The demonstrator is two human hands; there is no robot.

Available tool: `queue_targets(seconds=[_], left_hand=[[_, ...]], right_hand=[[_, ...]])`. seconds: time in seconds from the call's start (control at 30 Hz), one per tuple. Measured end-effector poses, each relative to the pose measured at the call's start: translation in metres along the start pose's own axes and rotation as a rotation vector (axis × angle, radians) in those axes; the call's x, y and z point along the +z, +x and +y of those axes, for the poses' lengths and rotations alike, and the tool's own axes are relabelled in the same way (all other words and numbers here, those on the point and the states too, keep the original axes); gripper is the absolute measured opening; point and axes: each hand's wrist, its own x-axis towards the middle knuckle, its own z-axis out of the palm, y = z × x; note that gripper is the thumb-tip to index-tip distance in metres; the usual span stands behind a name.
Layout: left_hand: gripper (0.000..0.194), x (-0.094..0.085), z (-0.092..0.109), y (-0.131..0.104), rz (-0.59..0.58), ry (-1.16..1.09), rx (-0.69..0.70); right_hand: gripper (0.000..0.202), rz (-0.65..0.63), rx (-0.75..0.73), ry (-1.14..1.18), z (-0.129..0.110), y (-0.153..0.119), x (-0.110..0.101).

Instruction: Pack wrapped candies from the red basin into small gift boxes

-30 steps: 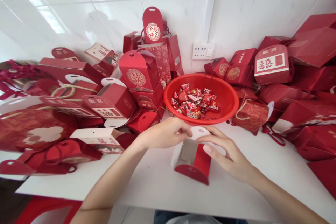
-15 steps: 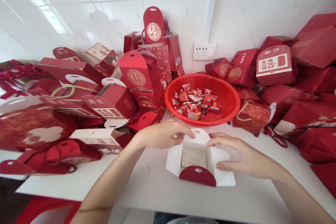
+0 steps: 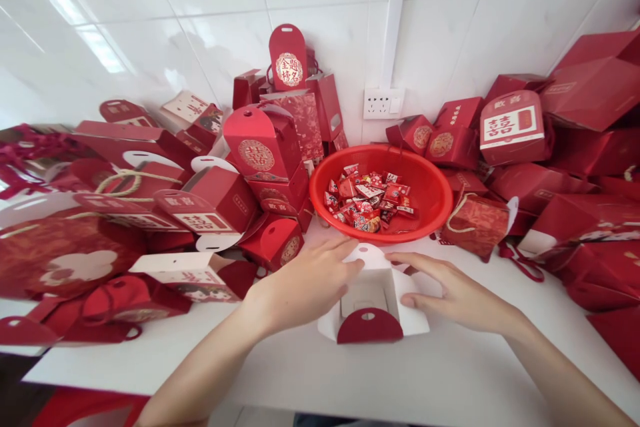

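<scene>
As two hands [image 3: 303,283] [image 3: 450,290] touch one open box [image 3: 370,328], one basket [image 3: 429,197] behind.

Your left hand [image 3: 305,283] is at the open box's [image 3: 370,331] nine o'clock, your right hand [image 3: 443,290] at three; a red basket [image 3: 431,197] of wrapped sweets [image 3: 370,195] sits at twelve.

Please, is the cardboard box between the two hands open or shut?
Open: the red and white cardboard box has spread flaps, and its inside shows.
</scene>
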Motion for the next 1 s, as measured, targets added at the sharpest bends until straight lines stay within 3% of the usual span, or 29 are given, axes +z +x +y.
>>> queue_targets(seconds=[0.07, 0.27, 0.4, 0.63, 0.83, 1.0], left_hand=[[0.036, -0.003, 0.005, -0.002, -0.028, 0.000, 0.007], [0.098, -0.008, 0.008, -0.005, -0.167, -0.101, -0.069], [0.120, 0.001, 0.013, -0.007, -0.222, -0.107, -0.092], [0.120, 0.010, 0.022, 0.004, -0.285, -0.047, -0.177], [0.118, 0.007, 0.013, 0.011, -0.208, -0.068, -0.172], [0.113, -0.002, 0.014, 0.005, -0.192, -0.050, -0.238]], right_hand=[[0.067, 0.005, -0.021, -0.024, 0.001, 0.001, -0.001], [0.059, 0.010, -0.054, -0.065, -0.002, 0.001, -0.002], [0.050, -0.008, -0.079, -0.134, -0.006, 0.005, -0.003], [0.039, -0.061, -0.078, -0.311, -0.023, 0.011, -0.019], [0.034, 0.091, -0.121, -0.254, -0.039, 0.022, -0.050], [0.028, 0.263, -0.154, -0.033, -0.034, 0.058, -0.068]])
